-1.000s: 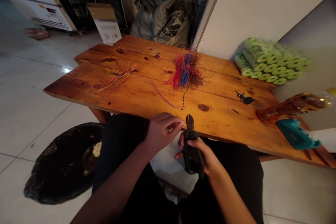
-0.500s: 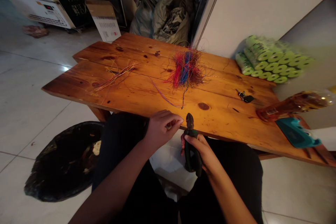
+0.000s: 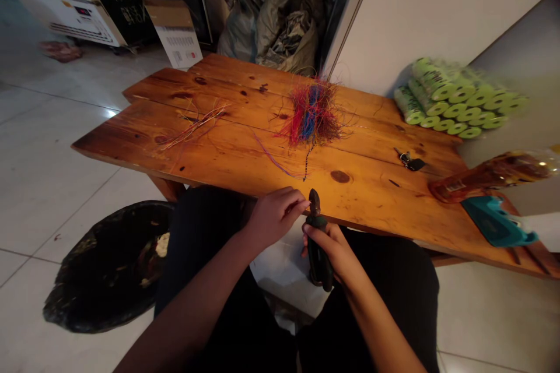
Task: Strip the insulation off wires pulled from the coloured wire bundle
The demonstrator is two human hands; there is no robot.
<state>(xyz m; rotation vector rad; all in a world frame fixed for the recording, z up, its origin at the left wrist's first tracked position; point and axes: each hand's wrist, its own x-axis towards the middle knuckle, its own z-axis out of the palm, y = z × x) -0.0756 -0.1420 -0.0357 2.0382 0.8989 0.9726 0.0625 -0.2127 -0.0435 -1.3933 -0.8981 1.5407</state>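
Observation:
My right hand is wrapped round the dark handles of a pair of cutting pliers, whose jaws point up towards the table. Right beside the jaws, the fingertips of my left hand are pinched together; whatever they hold is too small to make out. Ahead on the wooden table lies a tangled bundle of red and blue wires. A dark twisted strand and a thin purple wire lie between it and my hands. More loose wires are spread to the left.
Green-wrapped rolls are stacked at the back right. Nearer are keys, a bottle of amber liquid lying tilted and a teal holder. A black-lined bin stands on the floor at left; sacks sit behind the table.
My left fingertips have moved slightly right, up to the plier jaws. The plier handles have been squeezed closer together in my right hand.

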